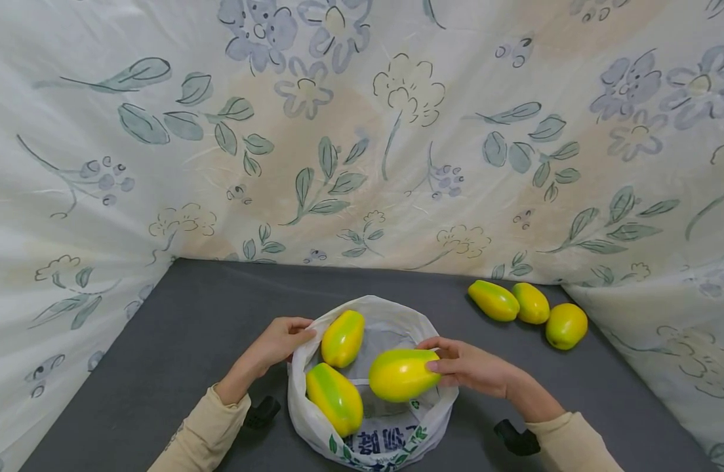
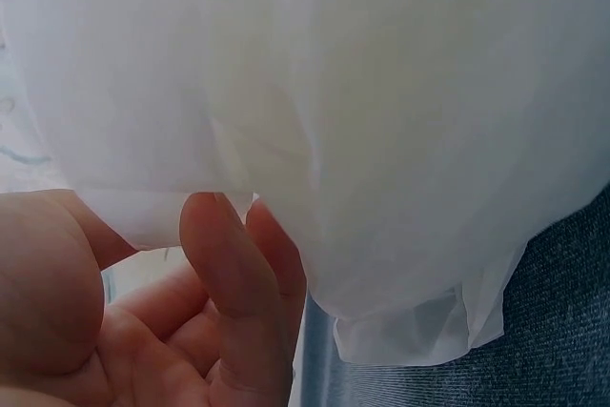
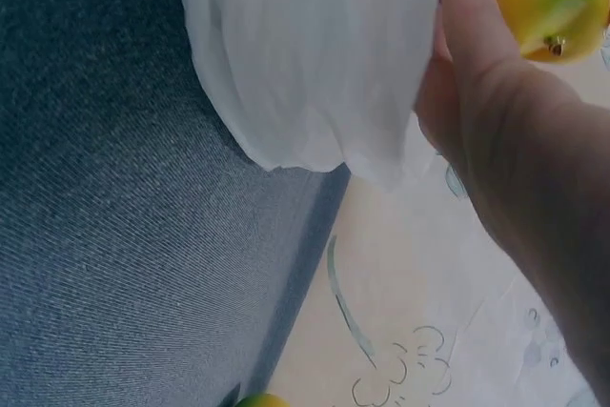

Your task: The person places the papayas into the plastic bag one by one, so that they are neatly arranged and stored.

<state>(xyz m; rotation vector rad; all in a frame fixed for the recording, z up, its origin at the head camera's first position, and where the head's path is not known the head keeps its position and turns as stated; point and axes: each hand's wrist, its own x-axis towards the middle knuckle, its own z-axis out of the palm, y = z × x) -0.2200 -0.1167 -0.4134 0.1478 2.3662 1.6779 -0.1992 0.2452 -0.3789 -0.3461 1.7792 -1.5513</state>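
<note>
A white plastic bag [image 1: 370,303] stands with its mouth spread wide on the dark table. Two yellow-green papayas, one upper [image 1: 343,339] and one lower [image 1: 335,400], lie in its left side. My left hand [image 1: 282,342] pinches the bag's left rim between thumb and fingers; in the left wrist view the fingers [image 2: 233,293] are at the bag's edge. A third papaya [image 1: 402,375] is gripped by my right hand [image 1: 477,367] over the right part of the opening. The right wrist view shows this papaya's stem end [image 3: 553,7] beside the bag's wall [image 3: 305,54].
Three more papayas, a long one [image 1: 494,301], a middle one [image 1: 531,303] and a rounder one [image 1: 566,326], lie at the table's back right. Flower-printed cloth [image 1: 362,164] hangs behind and along both sides of the dark grey table [image 1: 232,295].
</note>
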